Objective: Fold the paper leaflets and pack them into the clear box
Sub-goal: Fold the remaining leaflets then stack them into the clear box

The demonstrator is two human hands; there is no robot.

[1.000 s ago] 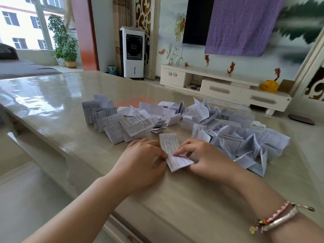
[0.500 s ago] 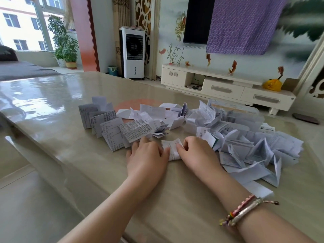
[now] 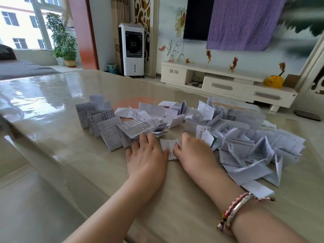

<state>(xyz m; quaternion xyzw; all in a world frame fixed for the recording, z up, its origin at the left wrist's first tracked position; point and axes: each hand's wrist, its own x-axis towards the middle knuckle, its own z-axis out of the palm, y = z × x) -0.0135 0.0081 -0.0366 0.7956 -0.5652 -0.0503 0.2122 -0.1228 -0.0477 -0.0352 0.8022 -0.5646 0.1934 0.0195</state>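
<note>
Leaflet (image 3: 169,149) lay flat on bench (image 3: 52,130) between both hands, shorter than a second earlier: folded over from a long strip into a small packet. Left hand (image 3: 147,155) pressed palm-down on its left edge, fingers (image 3: 142,138) straight and spread; held nothing. Right hand (image 3: 194,151) pressed on its right edge, fingers (image 3: 177,148) bent at the tips onto the paper; could not tell whether pinching or only pressing. Both hands sat further forward than before, nearer the piles. Judged as creasing: fold made, being flattened, packing not yet begun for this piece.

Folded stack (image 3: 103,125) stood just left of the left hand, touching its fingertips. Loose pile (image 3: 245,142) spread right of the right hand, touching it. Box (image 3: 235,107) sat behind that pile, half hidden by paper; contents hard to read. Many leaflets left, so task judged far from done.
</note>
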